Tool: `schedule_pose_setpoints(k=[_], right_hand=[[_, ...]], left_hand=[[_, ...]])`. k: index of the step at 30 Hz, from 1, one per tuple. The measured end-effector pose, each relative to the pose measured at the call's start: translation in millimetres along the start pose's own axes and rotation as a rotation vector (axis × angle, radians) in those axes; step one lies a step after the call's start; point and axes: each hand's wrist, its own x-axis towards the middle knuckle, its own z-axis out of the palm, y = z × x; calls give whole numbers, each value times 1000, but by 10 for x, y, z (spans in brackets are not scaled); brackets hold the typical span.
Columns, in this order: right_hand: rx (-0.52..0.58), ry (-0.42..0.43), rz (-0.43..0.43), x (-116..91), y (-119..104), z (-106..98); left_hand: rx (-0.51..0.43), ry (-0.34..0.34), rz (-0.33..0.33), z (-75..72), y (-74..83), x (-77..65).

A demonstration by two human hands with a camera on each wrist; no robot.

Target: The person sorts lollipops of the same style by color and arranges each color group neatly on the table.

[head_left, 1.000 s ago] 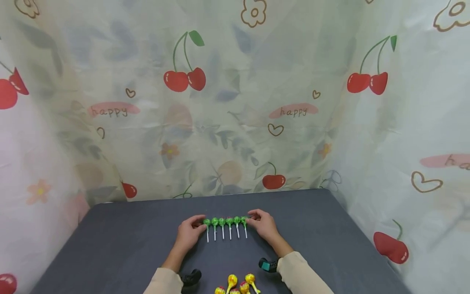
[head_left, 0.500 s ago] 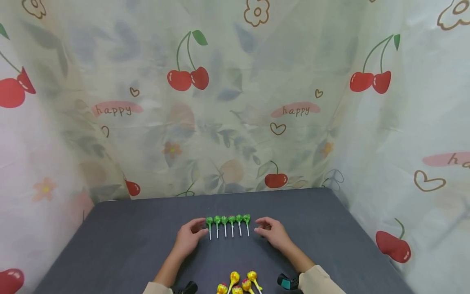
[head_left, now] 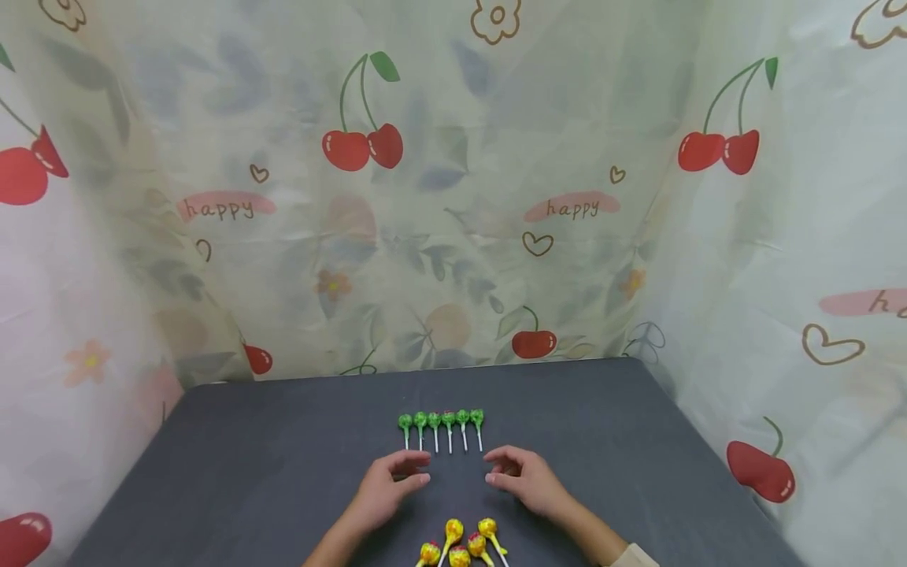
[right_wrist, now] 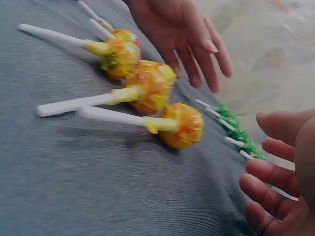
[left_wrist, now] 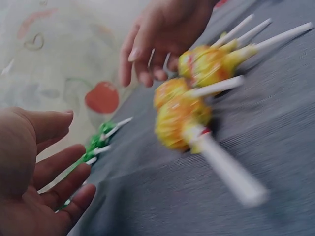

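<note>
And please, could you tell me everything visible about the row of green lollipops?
Six green lollipops lie side by side on the dark grey table, round wrapped heads at the far side, white sticks towards the camera. In the head view, the left hand hides the leftmost sticks' ends; whether it touches them is unclear.

Soft, even light fills the head view; the curtain [head_left: 794,252] is palest toward three and nine o'clock, duller at twelve. Both wrist views are dimmer and motion-blurred: in the left, a near stick [left_wrist: 226,167] toward four o'clock smears; in the right, yellow lollipops [right_wrist: 147,93] cast faint, soft shadows, and green lollipops [right_wrist: 239,133] blur at three.
</note>
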Motion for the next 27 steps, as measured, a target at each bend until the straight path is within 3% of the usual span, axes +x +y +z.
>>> schedule_pose_setpoints(k=[5, 10, 13, 19, 27], right_hand=[[1, -80, -64, -135, -20, 39], [-7, -181, -48, -234, -58, 38], [-1, -218, -84, -282, -65, 40], [-8, -247, -212, -347, -53, 62], [-11, -273, -215, -388, 20, 110]], left_hand=[[-16, -93, -17, 114, 67, -106], [-43, -158, -3, 215, 82, -190], [-65, -184, -20, 257, 74, -226], [-105, -215, -21, 310, 53, -264], [-16, -287, -21, 325, -15, -293]])
